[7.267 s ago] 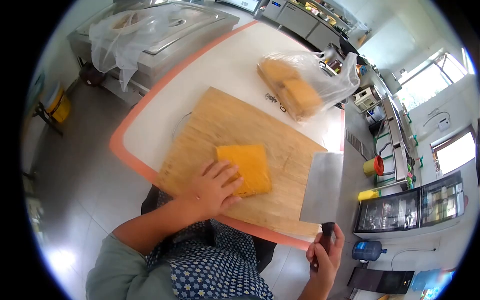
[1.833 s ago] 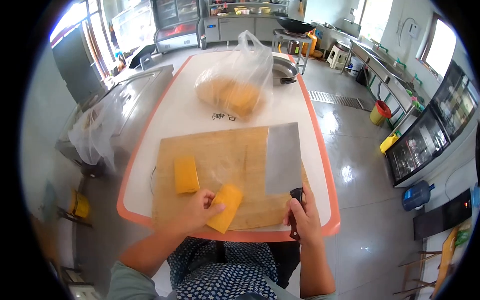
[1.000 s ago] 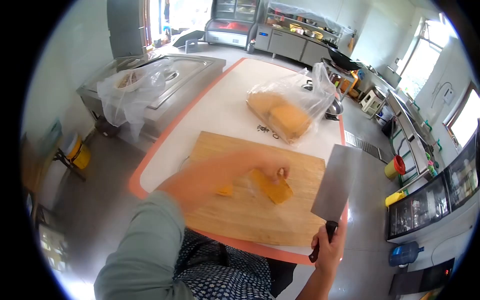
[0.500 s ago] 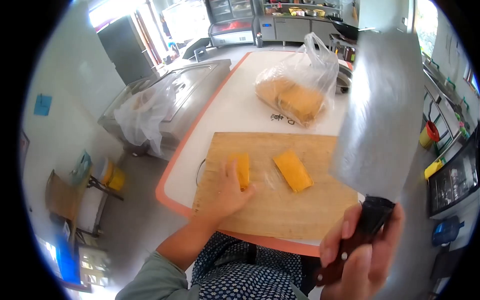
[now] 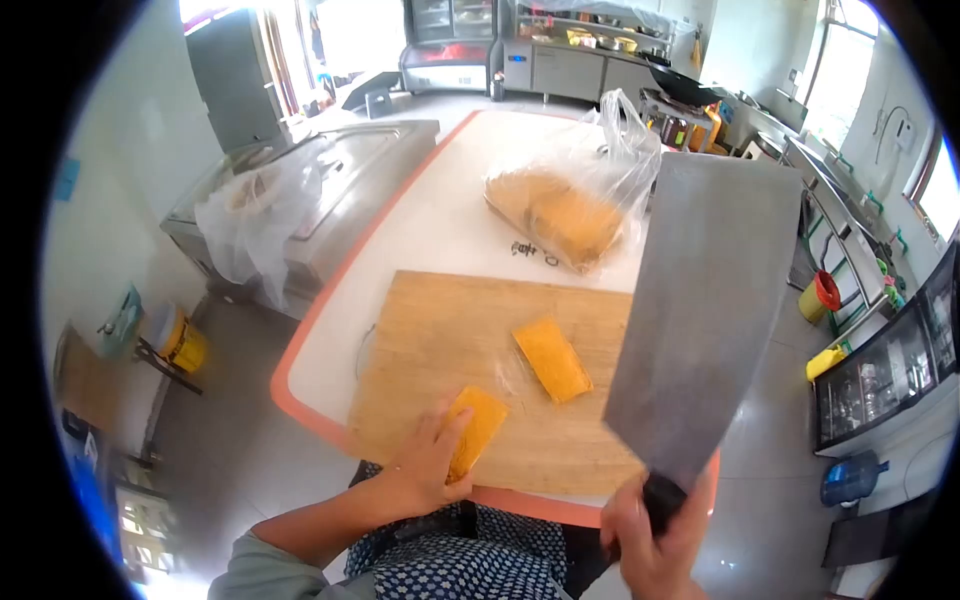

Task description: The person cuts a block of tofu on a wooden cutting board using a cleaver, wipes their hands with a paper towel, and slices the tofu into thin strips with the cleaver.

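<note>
My right hand [image 5: 655,540] is wrapped round the dark handle of a broad cleaver [image 5: 705,300], its blade raised upright on the right. My left hand [image 5: 425,460] grips the left side of a flat yellow block [image 5: 478,430], which looks like dried tofu, near the front edge of a wooden cutting board [image 5: 420,320]. A second yellow block [image 5: 552,360] lies by itself on the board, right of the first and farther back. Behind the board, a clear plastic bag [image 5: 560,215] holds more yellow-brown blocks.
The board rests on a white table with an orange rim [image 5: 290,400]. A steel counter [image 5: 350,190] with a plastic bag [image 5: 260,220] on it stands to the left. Farther off are a wok [image 5: 682,85] on a stove and a glass-fronted cabinet [image 5: 450,50].
My left hand has drawn its yellow block toward me and turned it at a slant. The cleaver has moved lower and a little left in view. The view has shifted slightly.
</note>
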### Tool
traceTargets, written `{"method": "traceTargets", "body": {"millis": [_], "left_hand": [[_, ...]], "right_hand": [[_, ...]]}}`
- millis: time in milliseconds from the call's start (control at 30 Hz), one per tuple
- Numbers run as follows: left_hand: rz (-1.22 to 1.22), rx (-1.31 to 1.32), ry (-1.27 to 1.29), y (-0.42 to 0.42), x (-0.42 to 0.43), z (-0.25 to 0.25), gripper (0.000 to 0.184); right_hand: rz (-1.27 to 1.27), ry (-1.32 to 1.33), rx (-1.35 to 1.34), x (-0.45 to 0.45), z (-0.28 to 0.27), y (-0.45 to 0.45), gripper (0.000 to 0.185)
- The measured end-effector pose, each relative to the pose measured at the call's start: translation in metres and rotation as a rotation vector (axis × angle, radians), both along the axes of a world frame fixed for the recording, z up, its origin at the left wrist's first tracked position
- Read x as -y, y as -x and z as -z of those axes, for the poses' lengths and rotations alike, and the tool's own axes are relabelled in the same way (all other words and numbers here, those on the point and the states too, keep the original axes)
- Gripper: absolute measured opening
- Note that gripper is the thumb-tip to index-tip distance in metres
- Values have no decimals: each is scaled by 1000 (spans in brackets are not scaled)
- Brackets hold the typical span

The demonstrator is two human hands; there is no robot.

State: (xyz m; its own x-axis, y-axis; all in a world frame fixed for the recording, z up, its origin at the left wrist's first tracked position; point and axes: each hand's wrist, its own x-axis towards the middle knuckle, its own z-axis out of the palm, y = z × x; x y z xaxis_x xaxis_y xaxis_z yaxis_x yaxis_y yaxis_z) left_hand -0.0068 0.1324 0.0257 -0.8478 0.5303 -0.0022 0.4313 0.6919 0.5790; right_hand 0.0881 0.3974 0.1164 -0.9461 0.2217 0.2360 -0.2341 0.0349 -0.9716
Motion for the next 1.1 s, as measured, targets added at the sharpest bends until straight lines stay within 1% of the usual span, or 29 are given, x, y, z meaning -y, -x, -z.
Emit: {"method": "traceTargets", "body": {"millis": [33,67,100,133,167,200,233,267,300,333,367,433,467,533,633,767,867,933,1033,1100], "left_hand": [[43,55,18,-1,-1,-3,84],[47,70,9,1,-1,-2,84],[100,-85,25,3,0,0,77],[155,-240,39,6,2,1,70],[162,-227,29,11,2,6,70],[195,-291,-22,19,2,13,61],[226,-356,-74,26,2,17,52],[230,-349,-82,31,2,17,52],[233,-359,-86,34,1,14,47],[237,-364,-88,36,1,13,43],[243,-351,-91,38,1,12,43],[237,-376,-86,44,1,10,38],[244,-367,-88,46,2,10,38],[237,-322,-105,47,3,12,29],[248,-284,-111,48,4,13,26],[266,-288,-107,49,4,20,29],[275,-246,-113,48,6,24,29],[263,-277,-109,48,5,24,29],[253,-265,-112,46,6,27,28],[263,-268,-120,47,7,29,28]], "right_hand": [[64,-388,16,-14,21,9,46],[56,-499,95,-21,15,17,37],[47,-608,169,-25,8,30,28],[51,-615,181,-27,6,40,28],[-34,-792,111,-30,5,48,27],[-121,-967,36,-30,6,54,27],[-118,-975,46,-25,9,56,27],[-171,-1060,111,-16,12,59,25],[-226,-1141,177,-7,13,61,23],[-262,-1157,180,1,11,64,25],[-263,-1154,196,5,12,65,25],[-403,-1314,266,12,13,70,32],[-403,-1311,279,14,12,70,32],[-460,-1268,179,18,10,69,22],[-495,-1256,218,27,0,68,26],[-500,-1235,252,27,7,68,25],[-526,-1212,272,27,5,72,22],[-527,-1220,286,26,1,74,18],[-563,-1268,321,23,-2,79,19],[-580,-1257,314,20,0,81,21]]}}
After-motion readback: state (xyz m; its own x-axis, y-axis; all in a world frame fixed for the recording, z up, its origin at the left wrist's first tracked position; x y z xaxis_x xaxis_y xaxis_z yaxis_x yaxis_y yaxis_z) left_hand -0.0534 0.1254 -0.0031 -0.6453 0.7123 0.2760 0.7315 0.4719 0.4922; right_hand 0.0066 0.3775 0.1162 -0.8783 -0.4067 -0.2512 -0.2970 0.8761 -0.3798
